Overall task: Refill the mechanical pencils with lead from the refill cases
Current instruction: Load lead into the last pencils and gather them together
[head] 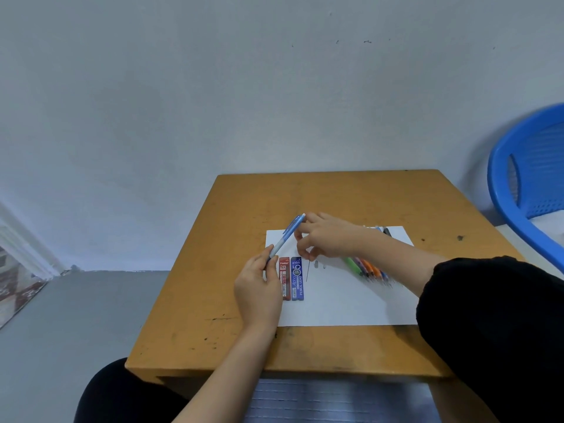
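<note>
Right hand [326, 239] fingers [305, 222] pinch the top end of the blue mechanical pencil [287, 236], and the left hand [258, 288] grips its lower end. Looks mid-refill to me. A loose lead [308, 271] lies at 3 o'clock of the red refill case [284, 279] and blue refill case [297, 279]. The row of pencils [366, 268] probably still waits. It's all on white paper [351, 300] on a scuffed wooden table [244, 209], with a blue plastic chair [525, 166] at 2 o'clock.

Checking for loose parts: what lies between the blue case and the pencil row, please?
A loose lead and a small grey piece on the paper, head view.
</note>
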Demonstrator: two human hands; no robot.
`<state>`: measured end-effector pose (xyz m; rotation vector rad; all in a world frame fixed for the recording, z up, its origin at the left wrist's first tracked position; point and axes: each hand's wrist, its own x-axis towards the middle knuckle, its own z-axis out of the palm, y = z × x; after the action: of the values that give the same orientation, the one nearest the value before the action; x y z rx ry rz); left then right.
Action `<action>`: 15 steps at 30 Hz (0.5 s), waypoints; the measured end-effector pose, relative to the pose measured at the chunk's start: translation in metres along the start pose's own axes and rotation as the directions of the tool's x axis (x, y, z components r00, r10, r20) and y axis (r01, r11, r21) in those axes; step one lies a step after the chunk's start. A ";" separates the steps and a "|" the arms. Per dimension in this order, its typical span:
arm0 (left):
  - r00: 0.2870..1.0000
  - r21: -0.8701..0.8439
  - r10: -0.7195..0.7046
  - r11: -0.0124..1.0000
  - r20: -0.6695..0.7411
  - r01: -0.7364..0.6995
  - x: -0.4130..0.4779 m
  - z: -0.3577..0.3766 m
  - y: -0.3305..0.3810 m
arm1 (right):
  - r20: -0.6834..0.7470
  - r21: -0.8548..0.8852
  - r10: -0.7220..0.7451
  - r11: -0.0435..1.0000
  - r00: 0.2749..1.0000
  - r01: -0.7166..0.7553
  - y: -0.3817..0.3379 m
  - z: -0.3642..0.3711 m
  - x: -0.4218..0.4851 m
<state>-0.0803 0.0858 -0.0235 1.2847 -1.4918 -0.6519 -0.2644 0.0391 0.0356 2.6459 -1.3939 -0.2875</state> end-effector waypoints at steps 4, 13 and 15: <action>1.000 -0.006 -0.003 1.000 0.000 0.003 0.000 0.000 0.000 | -0.001 0.007 0.028 1.000 1.000 -0.028 -0.002 0.009 -0.001; 1.000 0.000 0.006 1.000 -0.009 -0.006 0.000 0.000 -0.001 | -0.046 0.088 0.193 0.978 0.980 -0.188 0.001 0.018 -0.011; 1.000 0.002 0.009 1.000 -0.015 -0.009 0.000 0.000 0.000 | -0.072 0.124 0.208 0.972 0.976 -0.198 0.002 0.014 -0.015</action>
<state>-0.0804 0.0857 -0.0238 1.2813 -1.4852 -0.6335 -0.2780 0.0497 0.0239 2.5409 -1.6842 -0.0724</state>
